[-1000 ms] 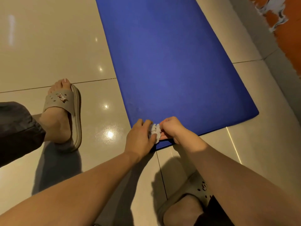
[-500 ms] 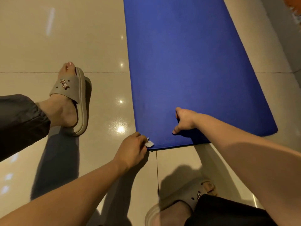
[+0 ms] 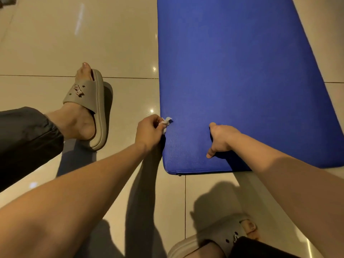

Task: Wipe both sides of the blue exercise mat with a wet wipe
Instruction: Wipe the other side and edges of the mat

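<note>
The blue exercise mat (image 3: 232, 75) lies flat on the tiled floor, stretching away from me, its near edge just ahead of my feet. My left hand (image 3: 149, 132) pinches a small crumpled white wet wipe (image 3: 166, 122) against the mat's left edge, a little up from the near corner. My right hand (image 3: 220, 139) rests on the mat's near end with the thumb spread and the fingers loosely bent on the surface, holding nothing.
Glossy beige floor tiles (image 3: 74, 43) surround the mat. My left foot in a grey slipper (image 3: 89, 105) stands left of the mat. My right foot in its slipper (image 3: 223, 237) is below the mat's near edge. A wall base runs along the far right.
My hands came apart: the left kept the wipe and slid it from the near edge up the mat's left side. The right let go of the wipe and settled on the mat.
</note>
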